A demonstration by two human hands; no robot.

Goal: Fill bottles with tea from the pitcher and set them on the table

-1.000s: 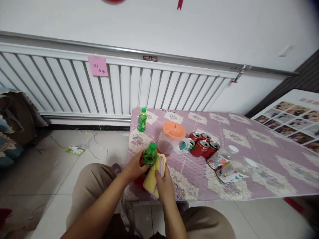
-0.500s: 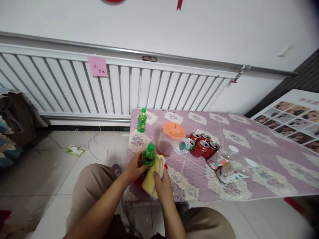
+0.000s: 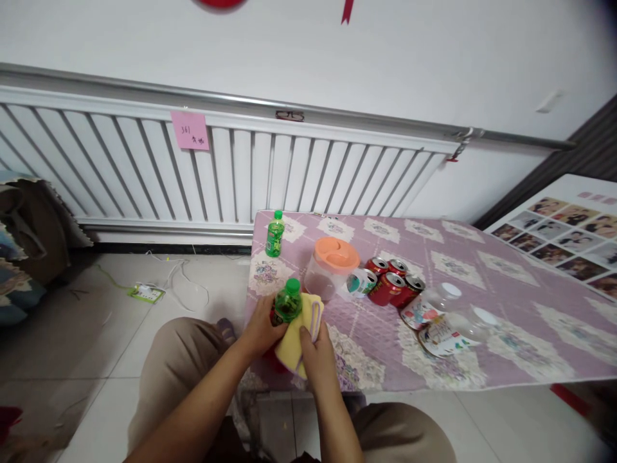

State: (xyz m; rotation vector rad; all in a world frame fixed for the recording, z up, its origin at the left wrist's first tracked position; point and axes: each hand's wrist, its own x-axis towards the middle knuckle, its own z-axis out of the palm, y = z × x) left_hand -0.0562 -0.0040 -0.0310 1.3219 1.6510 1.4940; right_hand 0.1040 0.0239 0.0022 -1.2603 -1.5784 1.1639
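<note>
- One green-capped bottle (image 3: 288, 305) in closed grip of left hand (image 3: 263, 331), at table's (image 3: 369, 331) near left.
- Yellow cloth (image 3: 295, 342) pinched in right hand (image 3: 318, 357), against bottle.
- Orange-lidded canister (image 3: 335, 254) farther right.

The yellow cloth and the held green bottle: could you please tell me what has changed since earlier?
The green bottle in the left hand has eased slightly left since the first picture; the yellow cloth in the right hand has moved slightly up in view since the second. Nothing was taken hold of or let go. The other green bottle, the cans and the orange-lidded container stayed put.
</note>
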